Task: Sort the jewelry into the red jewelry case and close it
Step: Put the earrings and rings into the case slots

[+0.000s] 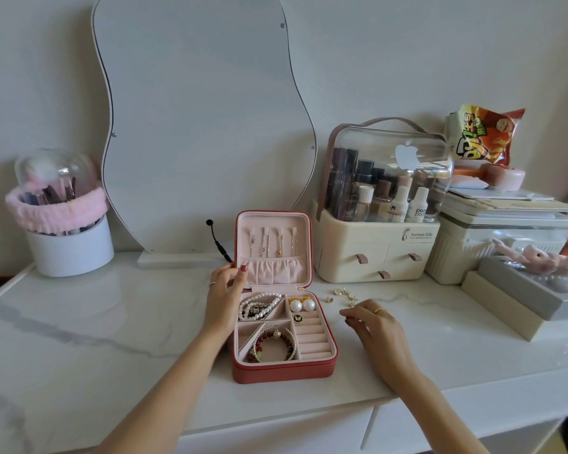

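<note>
The left hand (225, 290) holds the left edge of the upright lid of the red jewelry case (284, 368), thumb inside the lid, fingers curled behind it. The right hand (371, 322) rests on the marble tabletop (112, 322) just right of the case, fingers loosely curled; whether the fingertips pinch a small piece cannot be determined at this resolution.

Completed: necklaces (271, 240) hang in the lid; a pearl strand (259, 304) occupies the rear-left compartment; beaded bracelets (274, 345) occupy the front-left compartment; pearl earrings (302, 305) and a small dark pin (297, 318) sit at the rear right.

Remaining: small gold earrings (343, 294) lie loose on the tabletop, near the right hand and apart from the case. The lid is open. Estimated status: sorting largely complete; final pieces and closure outstanding.
</note>
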